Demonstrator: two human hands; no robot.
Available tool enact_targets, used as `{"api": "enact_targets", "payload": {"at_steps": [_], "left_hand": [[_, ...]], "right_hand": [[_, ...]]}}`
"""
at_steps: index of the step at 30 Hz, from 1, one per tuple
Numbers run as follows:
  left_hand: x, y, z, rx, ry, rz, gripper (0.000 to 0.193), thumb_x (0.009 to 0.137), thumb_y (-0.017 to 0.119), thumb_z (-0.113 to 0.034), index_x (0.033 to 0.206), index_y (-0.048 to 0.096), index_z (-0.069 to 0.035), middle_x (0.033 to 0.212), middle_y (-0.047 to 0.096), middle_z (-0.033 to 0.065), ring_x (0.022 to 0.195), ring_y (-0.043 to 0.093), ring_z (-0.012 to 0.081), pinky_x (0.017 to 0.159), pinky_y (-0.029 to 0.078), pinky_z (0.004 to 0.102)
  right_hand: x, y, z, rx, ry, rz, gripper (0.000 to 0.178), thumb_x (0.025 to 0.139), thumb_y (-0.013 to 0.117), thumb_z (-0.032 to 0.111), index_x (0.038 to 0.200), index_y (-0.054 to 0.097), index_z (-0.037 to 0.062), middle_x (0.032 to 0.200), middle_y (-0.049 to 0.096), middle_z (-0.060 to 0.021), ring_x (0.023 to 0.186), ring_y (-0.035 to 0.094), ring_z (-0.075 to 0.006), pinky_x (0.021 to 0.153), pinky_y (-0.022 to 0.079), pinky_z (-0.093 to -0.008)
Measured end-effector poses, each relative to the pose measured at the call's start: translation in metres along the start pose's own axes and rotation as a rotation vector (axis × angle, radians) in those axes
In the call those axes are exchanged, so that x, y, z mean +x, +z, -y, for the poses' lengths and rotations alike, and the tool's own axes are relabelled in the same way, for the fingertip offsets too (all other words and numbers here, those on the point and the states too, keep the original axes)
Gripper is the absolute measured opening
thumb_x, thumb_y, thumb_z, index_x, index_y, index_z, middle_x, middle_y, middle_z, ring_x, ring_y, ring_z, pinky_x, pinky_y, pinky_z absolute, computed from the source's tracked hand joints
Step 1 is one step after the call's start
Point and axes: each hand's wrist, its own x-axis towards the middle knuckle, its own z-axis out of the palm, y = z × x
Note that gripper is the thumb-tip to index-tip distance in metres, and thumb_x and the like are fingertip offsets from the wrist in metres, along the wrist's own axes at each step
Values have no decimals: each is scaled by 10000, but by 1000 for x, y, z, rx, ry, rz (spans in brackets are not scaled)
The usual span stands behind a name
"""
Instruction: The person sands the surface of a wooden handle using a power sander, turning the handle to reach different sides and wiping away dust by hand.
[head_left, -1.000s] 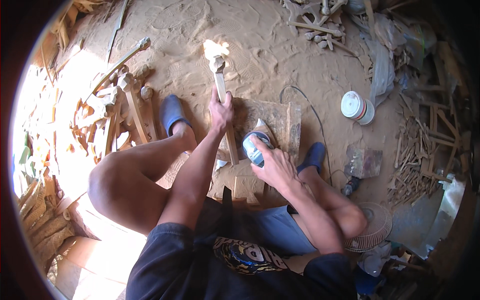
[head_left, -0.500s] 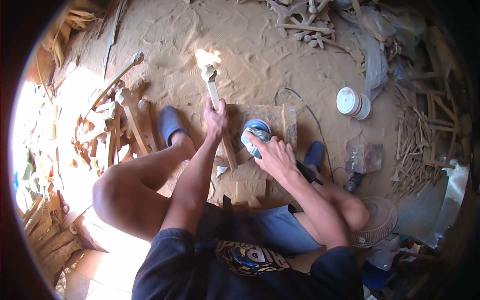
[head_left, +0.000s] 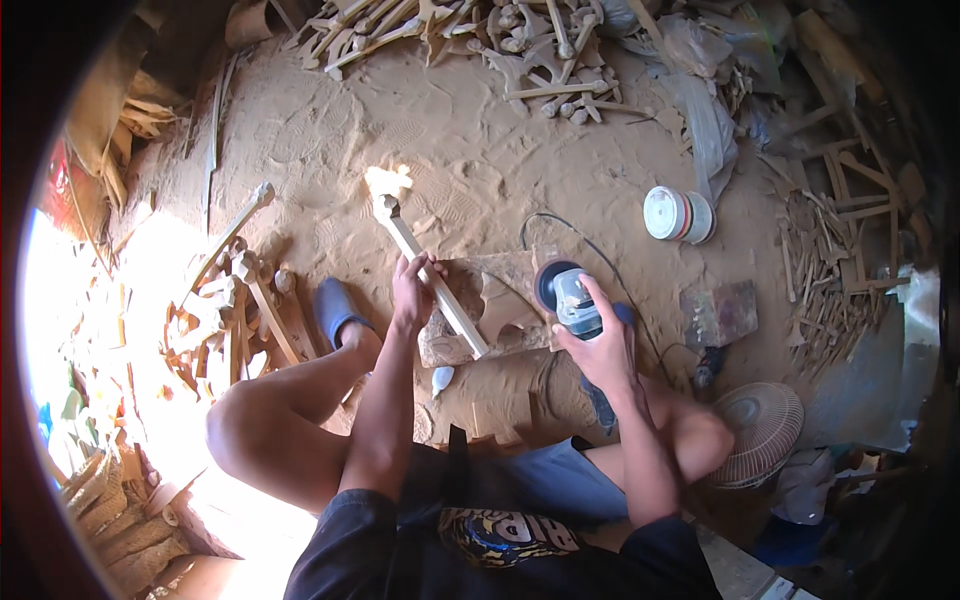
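My left hand (head_left: 413, 290) is closed round a long, pale wooden stick with a knobbed end (head_left: 455, 318). The stick slants over a worn wooden block (head_left: 515, 270) on the sand between my feet, its knob away from me in a patch of sunlight. Off the block's right edge, my right hand (head_left: 606, 350) grips the head of an angle grinder (head_left: 574, 300) with a round disc. The disc is apart from the stick. My right palm and fingers partly hide the grinder's body.
More knobbed wooden sticks (head_left: 265, 300) lean at the left, and a heap of pieces (head_left: 560, 70) lies at the back. A white tub (head_left: 664, 213), a stained box (head_left: 720, 313) and a fan (head_left: 755, 430) stand at the right. A dark cable (head_left: 598, 258) curves across the sand.
The grinder has moved right, off the block's middle. The stick has tilted, its near end swinging right. My view has shifted, showing more of the heap at the back.
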Motion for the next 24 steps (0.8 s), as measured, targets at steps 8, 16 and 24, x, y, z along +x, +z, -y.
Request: {"api": "enact_targets", "payload": {"at_steps": [8, 16, 24], "left_hand": [[-23, 6, 44, 34, -136, -214, 207, 1104, 620, -315, 1026, 474, -192, 739, 471, -12, 533, 447, 117, 462, 425, 300], [-14, 0, 41, 92, -156, -408, 285, 1114, 583, -301, 911, 488, -125, 679, 448, -11, 473, 417, 119, 399, 410, 310], [-17, 4, 41, 163, -143, -425, 284, 1103, 588, -314, 934, 503, -102, 671, 454, 1, 471, 449, 137, 393, 417, 319]], "right_hand": [[-20, -5, -30, 324, 146, -82, 787, 851, 872, 120, 1557, 529, 65, 1379, 699, -174, 1236, 691, -241, 1083, 526, -372], [-26, 11, -61, 337, 183, 21, 808, 863, 862, 137, 1571, 487, 30, 1415, 670, -180, 1277, 666, -245, 1099, 518, -365], [-18, 34, -92, 316, 143, 2, 795, 854, 880, 168, 1555, 515, 80, 1350, 712, -154, 1226, 699, -245, 1072, 531, -366]]}}
